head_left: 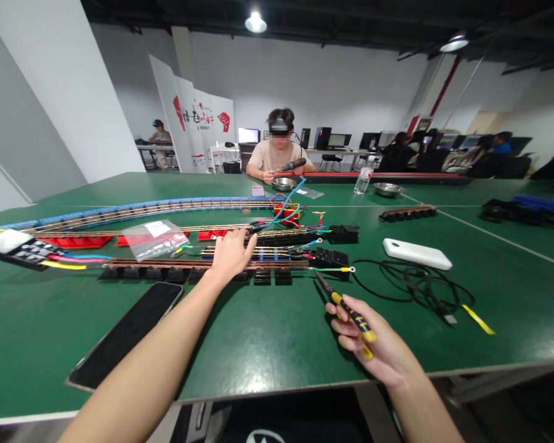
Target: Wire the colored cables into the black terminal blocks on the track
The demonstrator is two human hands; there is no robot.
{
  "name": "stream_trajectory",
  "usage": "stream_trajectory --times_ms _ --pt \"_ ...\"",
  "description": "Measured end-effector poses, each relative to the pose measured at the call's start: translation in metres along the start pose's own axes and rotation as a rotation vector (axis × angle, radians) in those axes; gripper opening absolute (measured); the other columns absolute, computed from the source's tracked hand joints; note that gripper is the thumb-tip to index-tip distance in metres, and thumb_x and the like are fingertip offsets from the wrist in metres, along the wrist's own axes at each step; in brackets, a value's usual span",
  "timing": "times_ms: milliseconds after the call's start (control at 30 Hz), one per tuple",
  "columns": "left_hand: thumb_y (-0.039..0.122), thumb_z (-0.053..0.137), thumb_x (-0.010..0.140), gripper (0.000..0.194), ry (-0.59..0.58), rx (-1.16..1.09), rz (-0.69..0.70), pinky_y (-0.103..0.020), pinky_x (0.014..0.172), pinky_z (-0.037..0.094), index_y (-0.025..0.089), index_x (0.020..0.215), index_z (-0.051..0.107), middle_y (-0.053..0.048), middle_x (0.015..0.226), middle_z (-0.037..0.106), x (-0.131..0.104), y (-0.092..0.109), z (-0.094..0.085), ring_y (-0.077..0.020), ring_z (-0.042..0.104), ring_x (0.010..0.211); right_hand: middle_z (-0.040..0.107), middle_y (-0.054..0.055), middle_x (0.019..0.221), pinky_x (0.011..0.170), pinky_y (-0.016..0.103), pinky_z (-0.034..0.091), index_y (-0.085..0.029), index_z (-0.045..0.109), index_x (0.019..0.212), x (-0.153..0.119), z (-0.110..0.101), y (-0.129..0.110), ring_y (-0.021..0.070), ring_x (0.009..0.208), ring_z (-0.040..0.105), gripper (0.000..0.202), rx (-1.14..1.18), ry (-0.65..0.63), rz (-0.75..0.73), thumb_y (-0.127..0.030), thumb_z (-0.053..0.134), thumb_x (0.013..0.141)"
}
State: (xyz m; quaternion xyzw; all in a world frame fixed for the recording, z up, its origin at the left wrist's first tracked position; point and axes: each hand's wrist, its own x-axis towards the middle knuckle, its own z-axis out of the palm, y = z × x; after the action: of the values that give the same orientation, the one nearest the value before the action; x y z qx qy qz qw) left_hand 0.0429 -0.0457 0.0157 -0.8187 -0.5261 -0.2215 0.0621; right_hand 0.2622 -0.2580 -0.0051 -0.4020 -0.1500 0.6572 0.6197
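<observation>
My right hand (pixel 373 332) is wrapped round needle-nose pliers (pixel 346 307) with yellow and black handles. Their dark tip points up and left, close to the end of the nearest rail strip. By that tip lies a yellow-green wire (pixel 330 269) with a ring terminal. My left hand (pixel 231 255) reaches over the nearest strip, which has copper-coloured rails on black holders (pixel 157 269). Its fingers lie stretched out, thumb apart, by a second, red-based strip (pixel 210 235); whether they press on it I cannot tell. Black connector blocks (pixel 331 261) sit at the strips' right ends.
A phone (pixel 129 329) lies near the left front edge. On the right are a white power bank (pixel 417 253) and a coiled black cable (pixel 410 283). A plastic bag (pixel 154 240) rests on the rails. Across the table a person (pixel 277 151) holds a dark tool.
</observation>
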Motion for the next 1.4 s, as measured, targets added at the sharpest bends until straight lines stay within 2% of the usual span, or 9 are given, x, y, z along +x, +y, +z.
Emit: stream_trajectory --times_ms 233,333,433,500,633,800,1000,1267,1400 --pt "0.048 0.028 0.100 0.048 -0.053 0.023 0.009 -0.040 0.086 0.043 0.017 0.104 0.065 -0.013 0.105 0.070 0.000 0.000 0.004 -0.0290 0.063 0.102 0.060 0.002 0.078 0.038 0.011 0.026 -0.013 0.066 0.068 0.009 -0.005 -0.004 0.0011 0.051 0.035 0.036 0.041 -0.036 0.034 -0.037 0.090 0.056" --pt "0.047 0.029 0.100 0.046 -0.066 0.031 0.022 -0.040 0.087 0.043 0.018 0.100 0.065 -0.012 0.103 0.071 -0.001 0.000 0.004 -0.0285 0.063 0.101 0.059 0.002 0.078 0.046 0.014 0.038 -0.013 0.070 0.082 0.008 -0.002 0.000 0.0048 0.059 0.045 0.040 -0.130 -0.001 -0.074 -0.037 0.090 0.057" --pt "0.045 0.030 0.100 0.045 -0.067 0.037 0.049 -0.040 0.087 0.043 0.018 0.096 0.065 -0.011 0.102 0.071 -0.001 0.001 0.004 -0.0280 0.063 0.102 0.054 -0.001 0.072 0.049 0.017 0.040 -0.014 0.067 0.095 0.008 -0.002 0.006 0.0068 0.060 0.048 0.044 -0.370 -0.032 -0.150 -0.042 0.085 0.066" --pt "0.044 0.031 0.100 0.045 -0.067 0.044 0.056 -0.040 0.086 0.043 0.017 0.094 0.066 -0.011 0.103 0.070 -0.002 0.001 0.004 -0.0281 0.063 0.102 0.053 -0.002 0.069 0.046 0.018 0.039 -0.015 0.062 0.093 0.010 -0.004 0.009 0.0068 0.055 0.046 0.043 -0.557 -0.048 -0.198 -0.049 0.077 0.073" --pt "0.044 0.032 0.100 0.045 -0.083 0.068 0.062 -0.039 0.087 0.044 0.017 0.094 0.067 -0.013 0.105 0.069 -0.003 0.003 0.003 -0.0281 0.062 0.103 0.048 -0.006 0.064 0.039 0.019 0.035 -0.021 0.046 0.083 0.015 -0.007 0.015 0.0072 0.048 0.041 0.038 -0.887 0.055 -0.344 -0.051 0.069 0.078" --pt "0.042 0.034 0.099 0.041 -0.094 0.061 0.054 -0.040 0.089 0.044 0.017 0.096 0.067 -0.013 0.107 0.069 -0.003 0.004 0.002 -0.0282 0.061 0.105 0.048 -0.007 0.064 0.039 0.019 0.035 -0.023 0.041 0.084 0.017 -0.007 0.018 0.0080 0.047 0.041 0.034 -0.995 0.089 -0.399 -0.047 0.064 0.081" --pt "0.041 0.032 0.100 0.043 -0.091 0.053 0.065 -0.042 0.088 0.044 0.017 0.096 0.067 -0.014 0.108 0.068 -0.003 0.005 0.001 -0.0288 0.062 0.104 0.052 -0.005 0.063 0.056 0.025 0.041 -0.023 0.044 0.081 0.010 -0.004 0.013 0.0124 0.058 0.050 0.023 -1.334 0.105 -0.563 -0.036 0.063 0.078" --pt "0.040 0.034 0.099 0.040 -0.112 0.056 0.058 -0.043 0.089 0.044 0.017 0.098 0.067 -0.014 0.110 0.067 -0.004 0.004 0.004 -0.0294 0.061 0.107 0.060 0.003 0.083 0.070 0.032 0.046 -0.023 0.048 0.082 0.003 -0.001 0.016 0.0194 0.074 0.059 0.016 -1.631 0.227 -0.755 -0.032 0.060 0.077" --pt "0.035 0.040 0.097 0.032 -0.154 0.081 0.083 -0.042 0.089 0.045 0.016 0.104 0.065 -0.014 0.111 0.066 -0.001 0.012 -0.018 -0.0286 0.060 0.106 0.060 0.007 0.096 0.079 0.036 0.047 -0.022 0.049 0.083 0.005 -0.004 0.021 0.0231 0.087 0.060 0.012 -1.697 0.261 -0.859 -0.025 0.058 0.075"
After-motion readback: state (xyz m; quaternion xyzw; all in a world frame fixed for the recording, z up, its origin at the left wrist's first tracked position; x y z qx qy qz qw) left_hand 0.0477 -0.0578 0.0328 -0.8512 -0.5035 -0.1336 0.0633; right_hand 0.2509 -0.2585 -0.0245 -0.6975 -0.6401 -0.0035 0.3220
